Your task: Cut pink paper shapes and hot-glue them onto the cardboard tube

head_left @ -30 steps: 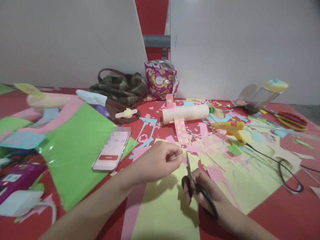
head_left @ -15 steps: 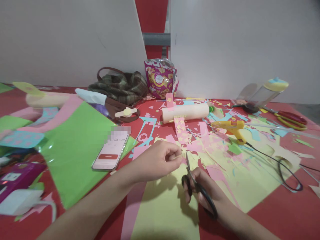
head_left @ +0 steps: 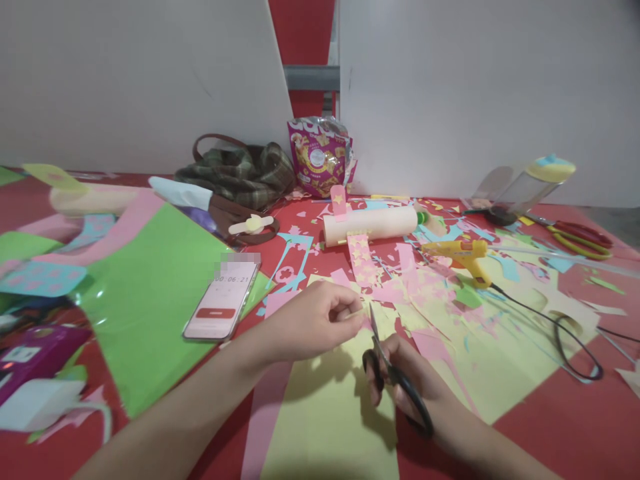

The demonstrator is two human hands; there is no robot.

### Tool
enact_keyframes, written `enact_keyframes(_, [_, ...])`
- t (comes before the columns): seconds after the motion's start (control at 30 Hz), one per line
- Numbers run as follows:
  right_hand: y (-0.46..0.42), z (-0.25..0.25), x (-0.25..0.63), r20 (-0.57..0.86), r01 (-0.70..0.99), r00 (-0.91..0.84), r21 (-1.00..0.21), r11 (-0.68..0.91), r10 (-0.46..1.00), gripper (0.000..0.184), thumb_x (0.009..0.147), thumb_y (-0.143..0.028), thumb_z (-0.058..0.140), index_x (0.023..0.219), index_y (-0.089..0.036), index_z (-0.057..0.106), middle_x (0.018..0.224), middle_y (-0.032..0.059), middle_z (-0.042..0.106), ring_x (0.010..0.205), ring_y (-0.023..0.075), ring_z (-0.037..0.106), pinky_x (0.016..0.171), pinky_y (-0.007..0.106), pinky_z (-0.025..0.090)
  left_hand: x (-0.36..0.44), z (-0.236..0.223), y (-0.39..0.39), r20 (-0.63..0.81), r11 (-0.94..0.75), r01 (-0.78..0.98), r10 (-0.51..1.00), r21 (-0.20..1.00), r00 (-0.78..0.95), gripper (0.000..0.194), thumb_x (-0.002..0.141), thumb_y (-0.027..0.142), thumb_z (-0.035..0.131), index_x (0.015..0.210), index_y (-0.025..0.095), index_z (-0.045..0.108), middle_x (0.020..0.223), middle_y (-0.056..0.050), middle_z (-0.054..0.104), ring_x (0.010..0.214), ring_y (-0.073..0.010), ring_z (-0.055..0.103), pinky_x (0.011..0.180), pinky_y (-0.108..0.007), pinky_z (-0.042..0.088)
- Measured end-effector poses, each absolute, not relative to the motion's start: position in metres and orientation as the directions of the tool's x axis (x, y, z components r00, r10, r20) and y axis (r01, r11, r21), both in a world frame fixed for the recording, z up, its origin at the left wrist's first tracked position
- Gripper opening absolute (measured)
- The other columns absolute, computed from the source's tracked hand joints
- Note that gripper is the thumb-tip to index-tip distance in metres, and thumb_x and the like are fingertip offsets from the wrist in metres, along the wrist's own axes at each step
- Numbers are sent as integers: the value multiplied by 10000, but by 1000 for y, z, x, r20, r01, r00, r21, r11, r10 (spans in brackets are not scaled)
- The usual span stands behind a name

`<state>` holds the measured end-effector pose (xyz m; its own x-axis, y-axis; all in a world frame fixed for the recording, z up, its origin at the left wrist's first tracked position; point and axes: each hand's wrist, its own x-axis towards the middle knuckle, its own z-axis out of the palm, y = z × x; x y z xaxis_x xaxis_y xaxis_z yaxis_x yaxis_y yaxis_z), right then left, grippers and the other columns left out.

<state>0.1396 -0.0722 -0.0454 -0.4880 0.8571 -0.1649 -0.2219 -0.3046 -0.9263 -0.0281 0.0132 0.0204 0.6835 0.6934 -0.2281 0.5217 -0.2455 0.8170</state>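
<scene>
My left hand [head_left: 313, 322] is closed in a pinch on a small pale scrap of paper [head_left: 356, 312], held above the yellow sheet [head_left: 330, 413]. My right hand [head_left: 417, 390] grips black-handled scissors [head_left: 395, 373], fingers through the loops, blades pointing up beside the scrap. Just beyond them lie a cream paper roll [head_left: 371, 225] with pink star strips and a yellow glue gun [head_left: 463, 257].
A phone [head_left: 223, 300] rests on a green sheet [head_left: 145, 300] at left. A plaid bag [head_left: 240, 175] and a snack pouch [head_left: 320, 157] stand at the back by white boards. Red scissors [head_left: 583, 240], a clear container [head_left: 530, 190] and a black cord [head_left: 570, 340] lie right. Paper scraps cover the red table.
Almost nothing has moved; both hands stay in place with the scissors beside the scrap. The phone's timer has advanced one second.
</scene>
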Motion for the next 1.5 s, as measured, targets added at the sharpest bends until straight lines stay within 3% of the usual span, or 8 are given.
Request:
enact_keyframes(0.47, [-71,-41,139,-165,-204,-463,-936,-286,871,363,697,-520,530,775,-214,351,724,-1,439,635,118,388,572,249,316,-26,15,11,-220,-154,445,702,882,678,246,767,276,383,559,163,315,535,55,277,486,-61,252,455,-195,220])
enact_keyframes(0.97, [-72,-53,141,-63,-352,-387,-912,-211,920,282,748,-470,496,827,-210,421,799,34,482,723,155,473,651,281,368,-8,2,-1,-269,135,269,783,954,561,262,756,290,430,544,158,350,477,70,320,435,-49,312,427,-185,233])
enact_keyframes(1.5, [-72,-52,141,-75,-331,-356,-922,-201,932,268,750,-471,494,811,-218,428,780,22,501,715,146,486,665,268,370,0,-4,-10,-253,188,181,842,965,477,273,758,293,449,543,154,356,462,80,319,411,-36,286,414,-179,224])
